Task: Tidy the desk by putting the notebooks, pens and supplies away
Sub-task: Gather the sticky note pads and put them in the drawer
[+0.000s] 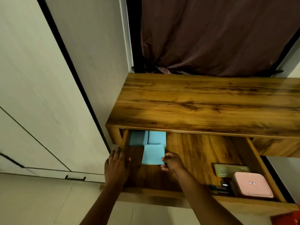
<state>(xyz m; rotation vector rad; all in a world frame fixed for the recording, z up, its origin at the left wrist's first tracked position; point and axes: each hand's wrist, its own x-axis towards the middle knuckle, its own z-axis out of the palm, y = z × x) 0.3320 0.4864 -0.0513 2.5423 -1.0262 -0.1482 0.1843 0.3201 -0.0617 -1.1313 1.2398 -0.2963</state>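
You are setting a light blue square paper pad [153, 154] into the open wooden drawer [203, 151] that is hanging out under the brown wood-grain desk [211, 101]. Your right hand [172, 162] is pinching the pad's near right corner between thumb and fingertips. The pad is lying just in front of two more light blue pads [138, 138], which are sitting side by side at the drawer's back left. I cannot tell whether it is already resting on the drawer floor. Your left hand [117, 166] is lying spread and flat along the drawer's left side, fingers straight and gripping nothing; it seems to be steadying the drawer.

To finish this step well, you should be pushing the pad back until its far edge is meeting the rear pair, squaring its sides to theirs, and letting go only once it is lying flat, since a pinched corner may be lifting loose sheets. The pink square zipped case [253, 185], the pale green flat case [230, 169] and the dark pens [219, 188] are sitting well apart at the front right, so nothing is crowding you.
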